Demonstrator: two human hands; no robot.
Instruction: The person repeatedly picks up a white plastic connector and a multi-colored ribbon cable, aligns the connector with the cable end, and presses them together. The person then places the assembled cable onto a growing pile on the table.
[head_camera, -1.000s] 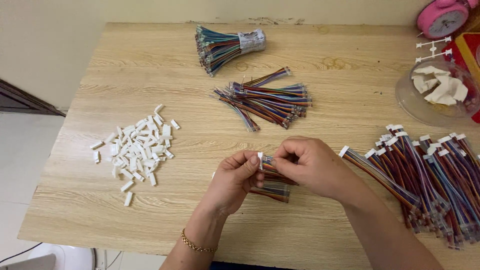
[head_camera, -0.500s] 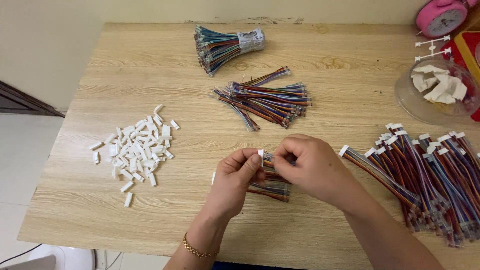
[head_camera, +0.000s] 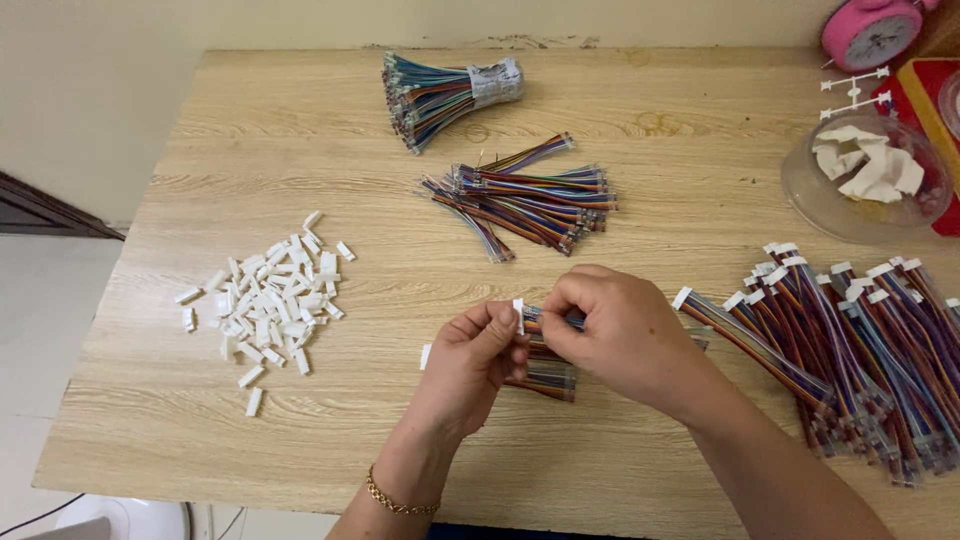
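Both of my hands meet over the near middle of the pale wood-grain table (head_camera: 300, 150). My left hand (head_camera: 470, 365), with a thin gold chain bracelet (head_camera: 400, 500) at the wrist, has thumb and fingertips pinched together on a small white plastic connector housing (head_camera: 518, 313), held upright just above the tabletop. My right hand (head_camera: 615, 335) is closed around a short multicoloured ribbon of wires (head_camera: 545, 320), its fingertips pressing the wire end right up against that housing, so the two hands touch at the fingertips. Below my fingers, a small bundle of the same striped wires (head_camera: 545, 378) lies flat on the table, partly hidden by my hands.

To my left sits a loose heap of little white plastic housings (head_camera: 265, 300), well apart from my hands. Further back lies an untied pile of multicoloured wire lengths (head_camera: 530, 195), and beyond it a tied bundle of coloured wires wrapped in a grey band (head_camera: 450, 90). On my right, a big spread of wire ribbons already tipped with white connectors (head_camera: 850, 350) fans out near my right forearm. Behind it stands a clear round plastic dish holding crumpled white pieces (head_camera: 865, 175), and a pink round alarm clock (head_camera: 872, 32) sits at the far corner.
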